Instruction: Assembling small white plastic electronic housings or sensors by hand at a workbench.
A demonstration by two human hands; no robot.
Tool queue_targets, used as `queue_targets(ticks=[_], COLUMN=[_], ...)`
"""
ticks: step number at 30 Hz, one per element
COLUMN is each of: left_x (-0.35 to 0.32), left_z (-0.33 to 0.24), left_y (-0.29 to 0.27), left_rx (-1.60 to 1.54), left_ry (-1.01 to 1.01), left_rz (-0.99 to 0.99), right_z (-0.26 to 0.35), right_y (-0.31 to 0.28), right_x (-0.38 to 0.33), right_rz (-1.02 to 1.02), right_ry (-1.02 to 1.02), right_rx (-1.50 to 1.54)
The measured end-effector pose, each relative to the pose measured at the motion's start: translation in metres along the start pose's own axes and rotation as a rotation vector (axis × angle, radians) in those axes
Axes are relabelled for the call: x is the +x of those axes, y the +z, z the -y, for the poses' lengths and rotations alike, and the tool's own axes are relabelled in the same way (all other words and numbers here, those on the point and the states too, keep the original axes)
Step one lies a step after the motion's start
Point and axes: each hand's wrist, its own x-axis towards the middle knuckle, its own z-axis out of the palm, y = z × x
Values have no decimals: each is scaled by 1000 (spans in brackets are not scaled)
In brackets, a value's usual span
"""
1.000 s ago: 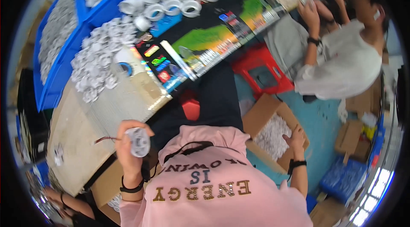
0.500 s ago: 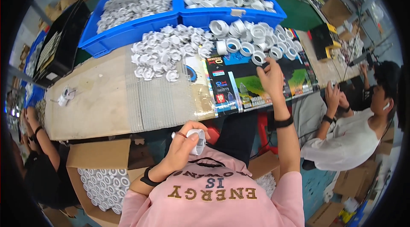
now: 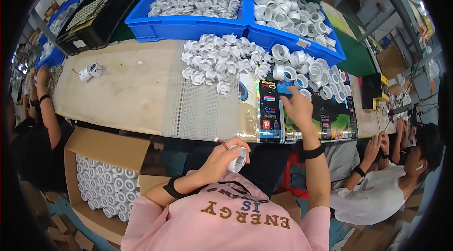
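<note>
Where things sit around you

On the surface (image 3: 132, 95) in front of you, a pile of little parts (image 3: 219, 62) lies in the middle, with a group of rings (image 3: 306, 74) to its right. Behind them stand two bins (image 3: 188, 27) side by side, each full of parts. A printed sheet (image 3: 325, 119) lies at the right, under some rings. A box of rings (image 3: 101, 182) sits below the surface, on your left.
</note>
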Motion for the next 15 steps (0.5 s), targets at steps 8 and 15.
queue_targets(ticks=[8,15], left_x=[-7,-1], left_z=[0,2], left_y=[4,-17], left_rx=[13,-27], left_ry=[100,136], left_rz=[-3,-156], right_z=[51,66], right_y=[58,29], right_x=[66,18], right_rz=[26,-8], right_ry=[36,-116], right_rx=[-4,238])
